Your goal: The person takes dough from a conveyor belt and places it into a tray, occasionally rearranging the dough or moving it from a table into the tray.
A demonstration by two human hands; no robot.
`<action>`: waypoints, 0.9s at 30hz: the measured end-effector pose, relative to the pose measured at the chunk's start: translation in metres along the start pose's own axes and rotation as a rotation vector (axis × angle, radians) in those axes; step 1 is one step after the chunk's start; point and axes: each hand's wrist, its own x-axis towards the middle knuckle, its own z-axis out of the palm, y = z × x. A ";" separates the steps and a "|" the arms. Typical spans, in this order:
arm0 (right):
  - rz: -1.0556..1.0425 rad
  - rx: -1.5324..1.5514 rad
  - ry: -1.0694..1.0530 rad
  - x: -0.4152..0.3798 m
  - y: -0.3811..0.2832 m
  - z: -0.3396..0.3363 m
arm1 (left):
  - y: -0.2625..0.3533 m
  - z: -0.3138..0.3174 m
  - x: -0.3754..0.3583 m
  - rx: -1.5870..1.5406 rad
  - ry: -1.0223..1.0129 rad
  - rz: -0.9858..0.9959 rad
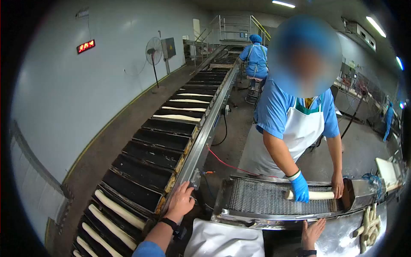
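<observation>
My left grip [181, 198] is released, its fingers loosely bent at the metal rail [198, 158] of the tray line, lower centre. I see my right grip [313, 231] released too, fingers spread at the near edge of the mesh belt [257, 199]. The dough roll [319, 195] lies just beyond it, under a co-worker's 2 hands [300, 188], 1 gloved blue. Pale dough strips [112, 225] lie in black trays [132, 188] left of my left grip; a dough pile [369, 225] sits at lower right.

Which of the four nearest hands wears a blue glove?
The co-worker's gloved hand, on the dough roll at the end nearer the black trays. The co-worker's other hand and the wearer's left hand and right hand are bare.
</observation>
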 end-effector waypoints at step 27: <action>0.069 -0.015 -0.044 0.088 -0.048 0.015 | -0.012 0.045 0.120 0.022 0.021 0.065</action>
